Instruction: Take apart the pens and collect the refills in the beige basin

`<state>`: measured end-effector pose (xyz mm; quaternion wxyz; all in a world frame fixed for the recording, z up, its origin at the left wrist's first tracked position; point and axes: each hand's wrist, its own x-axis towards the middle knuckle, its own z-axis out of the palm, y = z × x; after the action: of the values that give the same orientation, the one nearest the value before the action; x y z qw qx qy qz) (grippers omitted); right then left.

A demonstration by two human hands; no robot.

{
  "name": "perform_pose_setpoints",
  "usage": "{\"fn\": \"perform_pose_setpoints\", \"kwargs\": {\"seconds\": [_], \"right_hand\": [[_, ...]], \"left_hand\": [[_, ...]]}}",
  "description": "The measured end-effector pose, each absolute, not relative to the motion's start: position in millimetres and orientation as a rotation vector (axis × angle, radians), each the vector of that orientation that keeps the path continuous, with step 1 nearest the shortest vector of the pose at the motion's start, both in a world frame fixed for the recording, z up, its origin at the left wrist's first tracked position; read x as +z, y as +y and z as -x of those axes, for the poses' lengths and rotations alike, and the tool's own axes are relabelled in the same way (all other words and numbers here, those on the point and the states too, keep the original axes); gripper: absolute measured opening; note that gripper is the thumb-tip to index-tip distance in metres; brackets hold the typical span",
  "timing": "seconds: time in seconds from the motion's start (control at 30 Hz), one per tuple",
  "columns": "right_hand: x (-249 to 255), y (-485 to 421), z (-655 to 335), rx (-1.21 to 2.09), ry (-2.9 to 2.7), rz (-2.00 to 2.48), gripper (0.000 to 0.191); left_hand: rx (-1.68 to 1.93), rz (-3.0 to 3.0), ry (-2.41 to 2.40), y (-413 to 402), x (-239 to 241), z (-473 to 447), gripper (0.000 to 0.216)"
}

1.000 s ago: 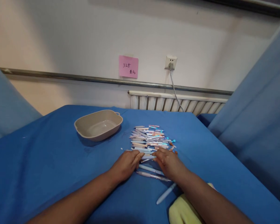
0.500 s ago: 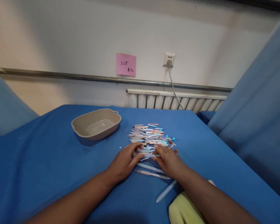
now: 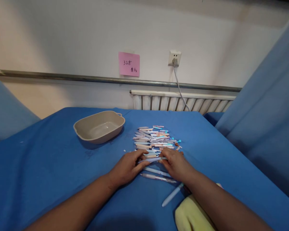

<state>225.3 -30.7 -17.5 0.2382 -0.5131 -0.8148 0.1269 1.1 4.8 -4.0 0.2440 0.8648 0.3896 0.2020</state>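
A pile of several pastel pens [image 3: 155, 139] lies on the blue cloth-covered table [image 3: 50, 166]. My left hand [image 3: 127, 166] and my right hand [image 3: 174, 164] rest at the near edge of the pile. Together they pinch one light pen [image 3: 152, 159] held crosswise between their fingertips. Two more pens [image 3: 156, 174] lie just below the hands, and a pale blue pen [image 3: 172, 194] lies near my right forearm.
A beige oval basin [image 3: 99, 125] stands empty at the left of the pile. A yellow cloth [image 3: 192, 216] lies under my right forearm. Blue drapes rise at both sides. Behind are a wall rail, a radiator, a pink note and a socket with a cable.
Both hands have closed in on one pen at the pile's near edge and lifted it slightly between the fingertips. The view has shifted a little.
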Motion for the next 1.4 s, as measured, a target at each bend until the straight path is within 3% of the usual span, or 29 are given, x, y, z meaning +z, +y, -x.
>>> {"fn": "perform_pose_setpoints", "kwargs": {"seconds": [0.23,0.5,0.7,1.0,1.27,1.4], "right_hand": [[-16.8,-30.4,-224.5,0.381,-2.334,1.276,0.014],[-11.8,-31.2,-228.8,0.346,-2.334,1.407,0.009],[-10.3,-26.5,-234.9,0.364,-2.314,1.478,0.013],[-7.9,-31.3,-227.9,0.325,-2.378,1.401,0.017],[-2.3,-24.4,-249.9,0.262,-2.468,1.580,0.017],[-3.3,-25.5,-249.1,0.281,-2.518,1.562,0.016]], "left_hand": [[0.543,-2.527,1.023,3.2,-4.1,-1.5,0.025],[0.438,-2.456,1.086,6.4,9.3,4.2,0.031],[0.629,-2.523,1.122,14.4,11.3,14.5,0.025],[0.523,-2.504,1.056,3.5,9.7,3.5,0.027],[1.056,-2.264,1.419,30.3,4.2,23.9,0.030],[1.054,-2.274,1.354,22.8,3.8,18.6,0.030]]}}
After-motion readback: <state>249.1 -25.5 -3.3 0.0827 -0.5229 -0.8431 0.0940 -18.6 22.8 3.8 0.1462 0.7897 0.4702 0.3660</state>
